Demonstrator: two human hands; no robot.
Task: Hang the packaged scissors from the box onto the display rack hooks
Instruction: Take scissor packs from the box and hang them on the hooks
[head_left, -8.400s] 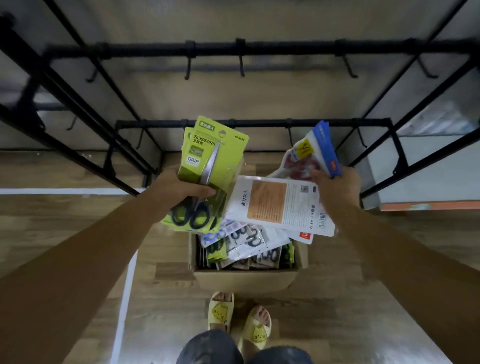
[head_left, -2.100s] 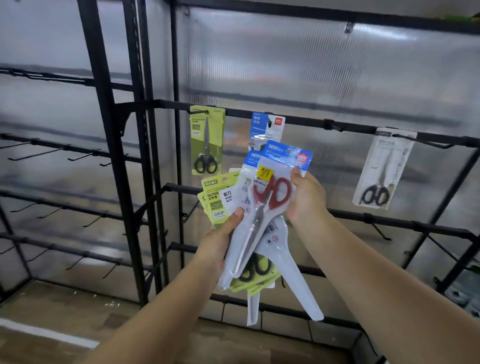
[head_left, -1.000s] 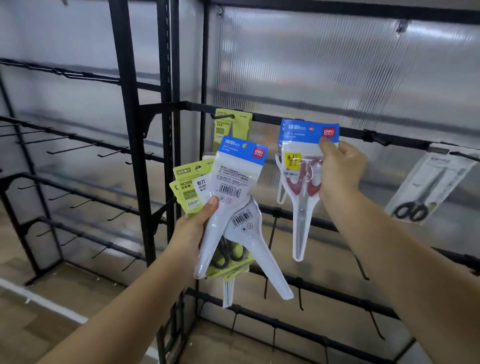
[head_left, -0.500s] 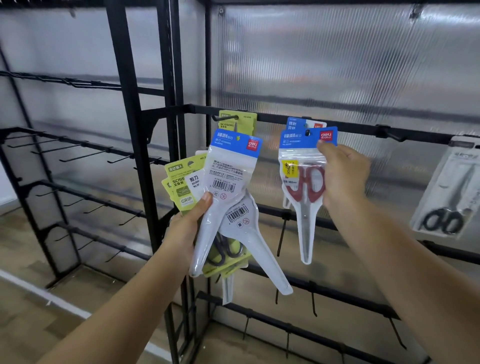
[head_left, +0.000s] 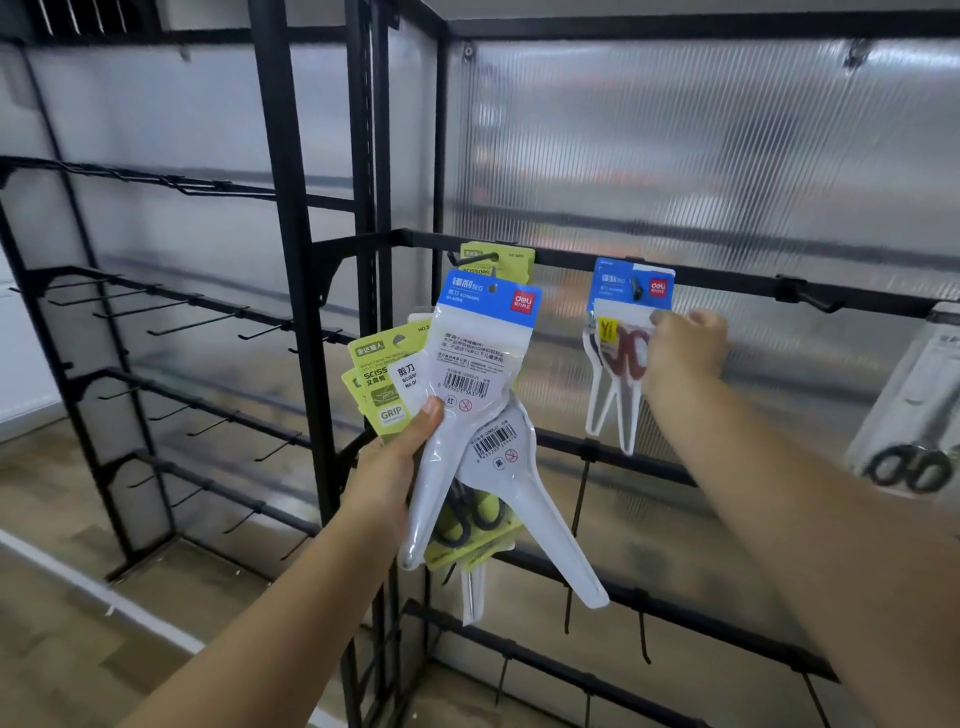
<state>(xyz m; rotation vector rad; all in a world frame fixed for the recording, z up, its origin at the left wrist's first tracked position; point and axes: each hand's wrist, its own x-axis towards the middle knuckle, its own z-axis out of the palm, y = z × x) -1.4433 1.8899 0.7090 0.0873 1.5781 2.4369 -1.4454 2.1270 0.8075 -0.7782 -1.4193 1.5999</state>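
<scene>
My left hand (head_left: 395, 467) grips a fanned bundle of packaged scissors (head_left: 483, 364): white packs with blue headers in front, lime-green cards behind. My right hand (head_left: 685, 348) is at the top bar of the display rack (head_left: 571, 257), its curled fingers pinching the right edge of a blue-headed pack of red-handled scissors (head_left: 618, 364). That pack hangs from a hook (head_left: 636, 288), with another blue-headed pack behind it. A green pack (head_left: 498, 262) hangs on the hook to the left, partly hidden by my bundle. The box is out of view.
A grey pack of black-handled scissors (head_left: 914, 415) hangs at the far right, with a bare hook (head_left: 810, 299) between it and my right hand. Lower bars carry several bare hooks (head_left: 579, 499). A second rack with bare hooks (head_left: 208, 322) stands left of the black post (head_left: 291, 260).
My right hand brought the red-handled pack up to the bar and set it on the hook, then slid down from its header to its middle. The left hand kept its bundle still.
</scene>
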